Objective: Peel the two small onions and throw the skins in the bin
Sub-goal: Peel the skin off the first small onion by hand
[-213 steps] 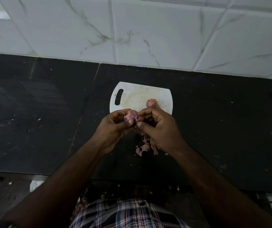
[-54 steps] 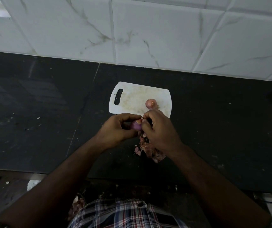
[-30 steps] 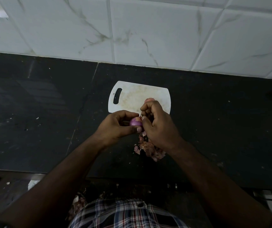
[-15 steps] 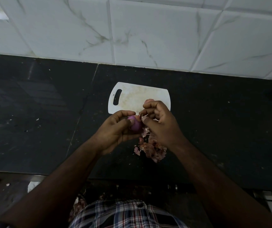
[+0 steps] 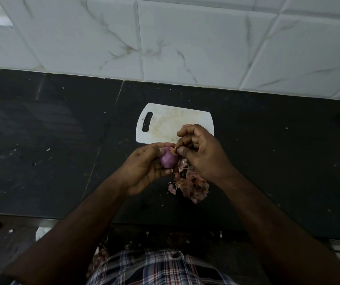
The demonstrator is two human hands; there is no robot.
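Note:
A small purple onion (image 5: 168, 159), mostly bare of skin, sits in the curled fingers of my left hand (image 5: 144, 167) above the black counter. My right hand (image 5: 203, 154) pinches a scrap of dry skin (image 5: 174, 149) at the onion's top between thumb and fingertips. A heap of pink-brown onion skins (image 5: 189, 185) lies on the counter just below both hands. The second onion (image 5: 186, 126) rests on the white cutting board (image 5: 165, 124), with only a sliver of it showing behind my right fingers. No bin is in view.
The black stone counter (image 5: 51, 151) runs left and right, backed by a white marble-tiled wall (image 5: 165, 42). Its front edge lies near my waist, and a few skin bits lie on the floor (image 5: 101, 256) below it.
The onion in my left hand has lost most of its outer skin and shows smooth purple. The skin heap on the counter has grown. My right hand now hides the onion on the board.

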